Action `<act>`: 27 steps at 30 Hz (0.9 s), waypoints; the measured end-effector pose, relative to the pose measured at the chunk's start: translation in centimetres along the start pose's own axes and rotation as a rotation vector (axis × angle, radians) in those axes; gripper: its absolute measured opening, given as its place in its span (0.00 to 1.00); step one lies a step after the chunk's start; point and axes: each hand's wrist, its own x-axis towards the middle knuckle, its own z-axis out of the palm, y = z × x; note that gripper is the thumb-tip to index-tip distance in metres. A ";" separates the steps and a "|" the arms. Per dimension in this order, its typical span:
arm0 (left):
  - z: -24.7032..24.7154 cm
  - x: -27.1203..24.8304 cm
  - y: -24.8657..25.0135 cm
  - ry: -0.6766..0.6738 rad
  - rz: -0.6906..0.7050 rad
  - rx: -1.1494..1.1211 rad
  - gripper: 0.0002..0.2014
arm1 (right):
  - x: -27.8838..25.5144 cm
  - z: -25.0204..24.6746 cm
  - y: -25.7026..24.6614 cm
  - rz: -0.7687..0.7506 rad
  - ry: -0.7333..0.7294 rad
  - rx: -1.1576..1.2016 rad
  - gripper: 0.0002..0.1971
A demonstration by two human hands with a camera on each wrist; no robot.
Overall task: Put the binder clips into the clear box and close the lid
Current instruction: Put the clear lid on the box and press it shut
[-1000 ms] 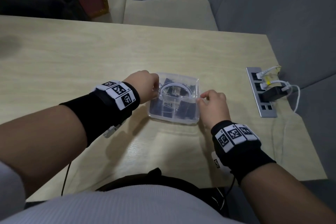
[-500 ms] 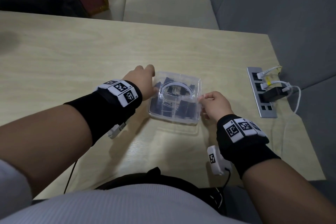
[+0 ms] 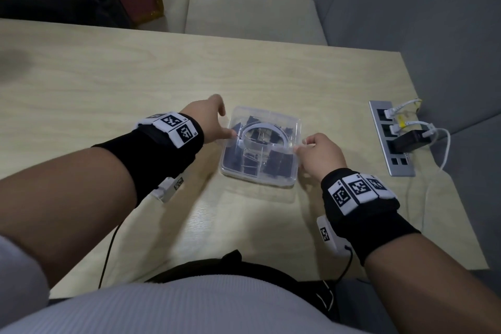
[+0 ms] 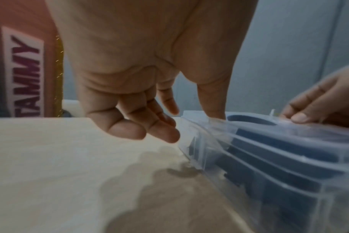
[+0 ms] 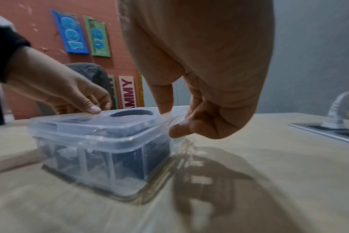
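The clear box (image 3: 267,120) sits mid-table with its lid on and black binder clips (image 3: 279,163) visible through the plastic. My left hand (image 3: 226,116) is at the box's left side with its thumb resting on the lid and its fingers loose and off the wall. In the left wrist view the left hand (image 4: 191,126) hangs beside the box (image 4: 269,157). My right hand (image 3: 301,145) is at the right edge. In the right wrist view the right hand (image 5: 170,121) pinches the clear side latch (image 5: 176,119) of the box (image 5: 102,141).
A metal power strip (image 3: 390,144) with a black adapter and white cables lies near the table's right edge. Pale chair seats (image 3: 252,16) with a grey cloth stand beyond the far edge. Wrist-camera cables trail toward my body.
My left hand has uncurled from the box's left edge, its fingers now spread away with only the thumb on the lid. The right hand stays at the right edge. The box has not moved.
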 end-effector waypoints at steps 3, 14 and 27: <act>0.1 0.3 0.2 0.014 0.106 0.090 0.20 | -0.3 0.1 -0.5 -0.069 0.009 -0.090 0.23; -0.6 0.2 1.4 -0.050 0.098 0.177 0.12 | -0.9 0.5 -0.7 -0.147 0.007 -0.132 0.21; -0.4 0.9 1.1 -0.060 0.094 0.264 0.18 | -0.8 0.4 -0.5 -0.130 -0.019 -0.086 0.26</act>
